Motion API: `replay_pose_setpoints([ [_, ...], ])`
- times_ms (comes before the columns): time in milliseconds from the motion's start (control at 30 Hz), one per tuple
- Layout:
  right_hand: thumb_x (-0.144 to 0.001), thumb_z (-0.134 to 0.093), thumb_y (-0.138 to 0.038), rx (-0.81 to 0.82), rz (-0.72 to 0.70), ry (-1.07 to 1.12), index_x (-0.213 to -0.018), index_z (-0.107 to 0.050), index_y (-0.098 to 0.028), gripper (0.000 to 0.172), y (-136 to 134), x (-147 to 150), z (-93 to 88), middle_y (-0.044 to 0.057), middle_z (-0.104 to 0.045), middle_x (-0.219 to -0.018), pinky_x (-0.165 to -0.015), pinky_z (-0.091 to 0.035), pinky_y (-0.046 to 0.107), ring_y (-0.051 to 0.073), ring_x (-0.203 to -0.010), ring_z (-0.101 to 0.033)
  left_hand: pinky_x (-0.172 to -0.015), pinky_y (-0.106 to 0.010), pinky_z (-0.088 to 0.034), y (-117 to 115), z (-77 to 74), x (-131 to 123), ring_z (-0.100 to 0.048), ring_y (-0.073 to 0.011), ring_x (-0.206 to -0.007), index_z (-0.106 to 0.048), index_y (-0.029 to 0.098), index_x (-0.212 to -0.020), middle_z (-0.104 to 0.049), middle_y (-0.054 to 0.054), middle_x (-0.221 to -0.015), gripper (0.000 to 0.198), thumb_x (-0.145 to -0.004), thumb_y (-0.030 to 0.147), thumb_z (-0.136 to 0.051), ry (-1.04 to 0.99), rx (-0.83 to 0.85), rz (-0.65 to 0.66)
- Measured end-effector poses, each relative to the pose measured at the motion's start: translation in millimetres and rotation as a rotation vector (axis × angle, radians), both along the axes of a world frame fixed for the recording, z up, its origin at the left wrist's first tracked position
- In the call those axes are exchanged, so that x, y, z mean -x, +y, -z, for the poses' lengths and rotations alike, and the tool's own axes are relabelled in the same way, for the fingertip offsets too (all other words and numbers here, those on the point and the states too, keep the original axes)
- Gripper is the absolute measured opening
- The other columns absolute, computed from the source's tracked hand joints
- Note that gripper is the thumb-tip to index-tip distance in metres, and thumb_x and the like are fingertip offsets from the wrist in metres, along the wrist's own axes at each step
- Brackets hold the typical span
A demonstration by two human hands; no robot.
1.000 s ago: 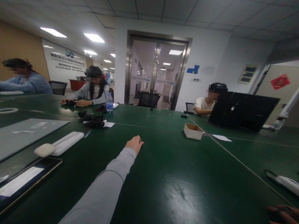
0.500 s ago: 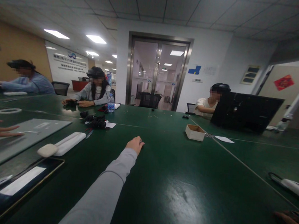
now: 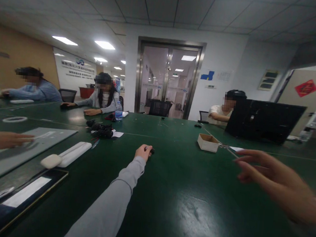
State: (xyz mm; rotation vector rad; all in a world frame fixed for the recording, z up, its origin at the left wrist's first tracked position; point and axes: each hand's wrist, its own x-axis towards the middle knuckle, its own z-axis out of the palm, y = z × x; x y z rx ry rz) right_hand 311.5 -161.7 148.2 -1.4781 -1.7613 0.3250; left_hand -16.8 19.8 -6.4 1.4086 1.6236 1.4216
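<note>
My left hand (image 3: 142,152), in a grey sleeve, rests far out on the green table (image 3: 165,186). Its fingers are closed round a small dark object (image 3: 152,151), mostly hidden, whose kind I cannot make out. From the right reaches my right hand (image 3: 272,179), above the table, slightly blurred, with thumb and forefinger close together. A thin pale line meets these fingertips; whether it is a held tool or the table seam, I cannot tell. Beyond the fingertips lie small metallic pieces (image 3: 222,145) beside a small open box (image 3: 208,143) and a partly covered white paper (image 3: 236,149).
On the left a co-worker's hand (image 3: 10,141) is over a grey board (image 3: 58,135). Nearer lie a white case (image 3: 74,154) and a dark flat device (image 3: 24,198). Black gear (image 3: 101,129) and a water bottle (image 3: 118,111) stand further back. A monitor (image 3: 266,119) is at the right.
My right hand has risen from the lower right edge and moved forward and left. The left hand has turned slightly, showing more of its dark object. The co-worker's left-side hand has reached further in, fingers drawn together.
</note>
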Motion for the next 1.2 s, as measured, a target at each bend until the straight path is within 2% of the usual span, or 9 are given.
replay_pose_setpoints([
  [67, -0.071, -0.052, -0.043, 0.246, -0.299, 0.125, -0.095, -0.048, -0.018, 0.035, 36, 51, 6.0, 0.007, -0.056, -0.087, -0.06, -0.05, 0.028, 0.014, -0.063, -0.058, -0.051, -0.022, -0.044, 6, 1.5, -2, -0.052, -0.0086, -0.047, -0.054, 0.014, -0.075, -0.055, -0.001, -0.055, 0.024, -0.071, 0.036, -0.05, -0.235, -0.007, 0.001],
  [100, -0.069, -0.055, -0.04, 0.369, -0.34, 0.162, -0.09, -0.049, -0.016, 0.033, 55, 74, 15.1, 0.007, -0.056, -0.081, -0.056, -0.05, 0.028, 0.014, -0.06, -0.058, -0.049, -0.022, -0.044, 9, 1.9, -2, -0.052, -0.0082, -0.046, -0.053, 0.013, -0.073, -0.054, 0.0, -0.054, 0.023, -0.07, 0.035, -0.051, -0.349, -0.013, -0.005],
  [233, -0.067, -0.06, -0.033, 0.543, -0.319, 0.37, -0.089, -0.048, -0.017, 0.03, 127, 139, 71.4, 0.002, -0.055, -0.068, -0.045, -0.048, 0.025, 0.011, -0.05, -0.055, -0.048, -0.02, -0.044, 15, 3.7, -9, -0.051, -0.006, -0.044, -0.05, 0.011, -0.069, -0.051, 0.001, -0.053, 0.02, -0.069, 0.031, -0.054, -0.668, -0.036, -0.033],
  [300, -0.07, -0.057, -0.031, 0.563, -0.291, 0.526, -0.09, -0.047, -0.018, 0.026, 153, 160, 95.9, 0.0, -0.055, -0.065, -0.044, -0.047, 0.024, 0.009, -0.047, -0.055, -0.049, -0.02, -0.045, 17, 4.6, -16, -0.051, -0.006, -0.045, -0.051, 0.011, -0.07, -0.052, 0.001, -0.053, 0.02, -0.068, 0.03, -0.055, -0.687, -0.048, -0.018],
  [400, -0.074, -0.054, -0.027, 0.551, -0.293, 0.716, -0.085, -0.046, -0.018, 0.016, 177, 183, 117.9, -0.002, -0.055, -0.061, -0.042, -0.047, 0.021, 0.008, -0.044, -0.054, -0.052, -0.022, -0.046, 18, 5.6, -28, -0.053, -0.0077, -0.048, -0.054, 0.011, -0.076, -0.054, 0.0, -0.056, 0.022, -0.069, 0.031, -0.054, -0.58, -0.055, 0.0],
  [633, -0.069, -0.058, -0.021, 0.426, -0.24, 0.939, -0.063, -0.05, -0.014, 0.012, 198, 208, 139.1, -0.001, -0.056, -0.047, -0.037, -0.046, 0.016, 0.008, -0.042, -0.054, -0.062, -0.022, -0.045, 13, 5.6, -25, -0.057, -0.0103, -0.064, -0.058, 0.016, -0.08, -0.062, -0.004, -0.074, 0.02, -0.071, 0.032, -0.05, -0.007, -0.095, -0.09],
  [900, -0.063, -0.059, -0.019, 0.226, -0.069, 1.152, -0.053, -0.051, -0.014, 0.014, 209, 237, 158.4, -0.005, -0.05, -0.037, -0.04, -0.047, 0.019, 0.01, -0.038, -0.053, -0.05, -0.019, -0.04, 20, 14.1, 2, -0.049, -0.0086, -0.05, -0.063, 0.017, -0.077, -0.056, 0.0, -0.058, 0.029, -0.065, 0.041, -0.053, 0.11, -0.15, -0.027],
  [1100, -0.061, -0.061, -0.018, 0.282, -0.199, 1.11, -0.055, -0.052, -0.013, 0.012, 209, 232, 162.5, -0.003, -0.053, -0.041, -0.04, -0.047, 0.02, 0.01, -0.04, -0.054, -0.051, -0.021, -0.04, 17, 12.6, 7, -0.049, -0.0101, -0.05, -0.062, 0.017, -0.085, -0.058, -0.002, -0.061, 0.033, -0.067, 0.041, -0.05, 0.117, -0.091, 0.099],
  [1200, -0.061, -0.062, -0.019, 0.291, -0.223, 1.098, -0.056, -0.052, -0.012, 0.012, 208, 228, 163.0, -0.003, -0.052, -0.04, -0.04, -0.047, 0.019, 0.01, -0.038, -0.054, -0.06, -0.024, -0.041, 14, 8.4, 4, -0.053, -0.0127, -0.059, -0.062, 0.017, -0.082, -0.061, -0.004, -0.069, 0.029, -0.072, 0.037, -0.044, 0.23, -0.104, 0.087],
])
